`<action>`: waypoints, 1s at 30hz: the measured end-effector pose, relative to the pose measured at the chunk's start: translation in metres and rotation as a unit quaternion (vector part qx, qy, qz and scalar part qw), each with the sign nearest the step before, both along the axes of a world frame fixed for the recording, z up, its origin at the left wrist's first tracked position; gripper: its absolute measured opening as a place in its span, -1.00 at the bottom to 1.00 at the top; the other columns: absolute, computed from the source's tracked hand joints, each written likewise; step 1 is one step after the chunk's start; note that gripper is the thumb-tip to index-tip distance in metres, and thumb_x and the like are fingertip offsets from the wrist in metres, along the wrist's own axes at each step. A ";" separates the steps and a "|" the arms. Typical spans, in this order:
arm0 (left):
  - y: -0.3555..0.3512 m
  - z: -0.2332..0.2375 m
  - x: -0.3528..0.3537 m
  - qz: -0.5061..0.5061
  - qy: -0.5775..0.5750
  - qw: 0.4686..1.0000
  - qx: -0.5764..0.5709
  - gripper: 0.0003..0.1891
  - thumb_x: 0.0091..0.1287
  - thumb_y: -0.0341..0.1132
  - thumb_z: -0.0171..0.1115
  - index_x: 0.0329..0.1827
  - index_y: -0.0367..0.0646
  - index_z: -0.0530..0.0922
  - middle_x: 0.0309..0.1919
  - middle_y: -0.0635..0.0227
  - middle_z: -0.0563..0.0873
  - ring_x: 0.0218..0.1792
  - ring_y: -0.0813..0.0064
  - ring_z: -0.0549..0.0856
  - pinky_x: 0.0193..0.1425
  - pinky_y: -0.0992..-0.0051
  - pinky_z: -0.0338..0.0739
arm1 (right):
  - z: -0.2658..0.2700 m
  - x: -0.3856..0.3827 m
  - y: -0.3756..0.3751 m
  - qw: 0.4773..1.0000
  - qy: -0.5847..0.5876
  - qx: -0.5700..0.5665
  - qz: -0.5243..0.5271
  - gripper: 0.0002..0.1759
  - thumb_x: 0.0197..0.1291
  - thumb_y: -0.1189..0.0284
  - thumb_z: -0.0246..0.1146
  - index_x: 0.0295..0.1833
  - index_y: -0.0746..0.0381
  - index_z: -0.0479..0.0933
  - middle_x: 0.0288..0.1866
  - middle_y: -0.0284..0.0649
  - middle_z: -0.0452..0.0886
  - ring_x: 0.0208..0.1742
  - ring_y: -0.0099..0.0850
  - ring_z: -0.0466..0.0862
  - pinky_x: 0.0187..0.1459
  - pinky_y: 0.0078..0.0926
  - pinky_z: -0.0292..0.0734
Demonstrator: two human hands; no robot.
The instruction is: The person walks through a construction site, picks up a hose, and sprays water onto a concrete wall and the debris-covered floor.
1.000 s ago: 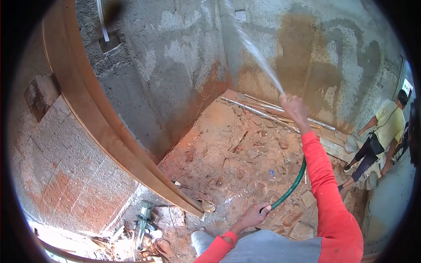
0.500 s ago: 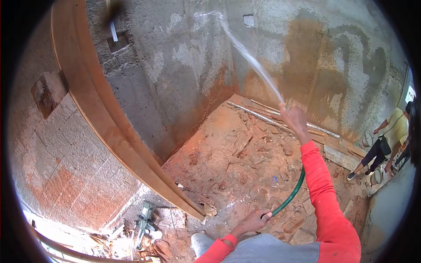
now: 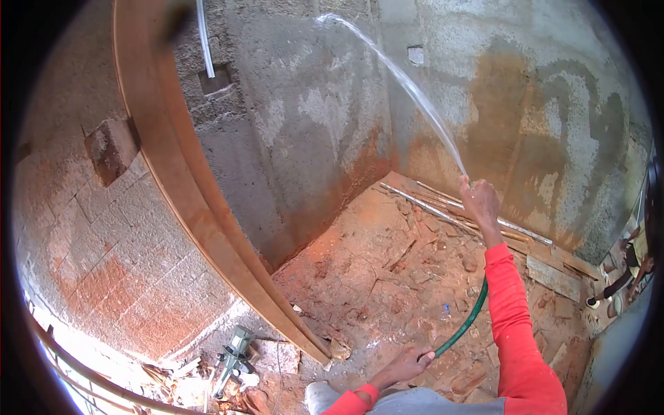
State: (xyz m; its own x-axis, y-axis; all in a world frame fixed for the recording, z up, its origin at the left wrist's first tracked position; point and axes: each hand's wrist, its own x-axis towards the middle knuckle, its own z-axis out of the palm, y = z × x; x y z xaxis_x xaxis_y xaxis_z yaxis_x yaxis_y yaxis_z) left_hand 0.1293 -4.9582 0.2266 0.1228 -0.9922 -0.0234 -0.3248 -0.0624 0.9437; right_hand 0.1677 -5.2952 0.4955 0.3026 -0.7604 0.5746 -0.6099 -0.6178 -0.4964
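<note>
My right hand [image 3: 481, 202] is raised ahead of me, closed around the outlet end of a green hose [image 3: 465, 325]. From there a stream of water [image 3: 422, 99] arcs up and left onto the grey plastered wall [image 3: 290, 62]. Lower down, near my lap, my left hand [image 3: 408, 364] grips the same hose farther back. Between the two hands the hose bends in a curve, partly behind my right forearm. Dark wet patches and reddish stains mark the walls.
Wooden door frame boards [image 3: 173, 159] slant across the left. Broken rubble [image 3: 387, 277] covers the floor, with long metal and wooden strips [image 3: 443, 207] along the back wall. A green power tool [image 3: 235, 349] lies lower left. Another person [image 3: 633, 266] is at the right edge.
The view has turned left, so the scene sits farther right and lower. The water now strikes the wall left of the corner in a higher arc. The other person is more cut off.
</note>
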 end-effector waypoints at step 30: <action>0.011 0.046 -0.004 0.110 0.013 0.994 0.016 -0.56 0.73 0.01 0.09 0.00 -0.24 0.66 -0.39 0.38 0.66 -0.31 0.52 0.64 -0.15 0.37 0.57 | 0.103 0.020 0.055 0.993 -0.106 0.011 0.056 -0.24 0.42 -0.11 0.13 -0.42 0.43 0.72 -0.35 0.30 0.76 -0.16 0.24 0.83 0.00 0.11 0.68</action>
State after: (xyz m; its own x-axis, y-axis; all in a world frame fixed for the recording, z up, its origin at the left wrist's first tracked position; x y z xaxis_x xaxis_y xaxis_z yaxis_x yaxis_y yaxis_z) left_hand 0.1254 -4.9470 0.2727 0.3354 -0.9401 -0.0600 -0.2751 -0.1587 0.9482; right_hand 0.1875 -5.2404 0.5983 0.2591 -0.7426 0.6176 -0.4186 -0.6626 -0.6211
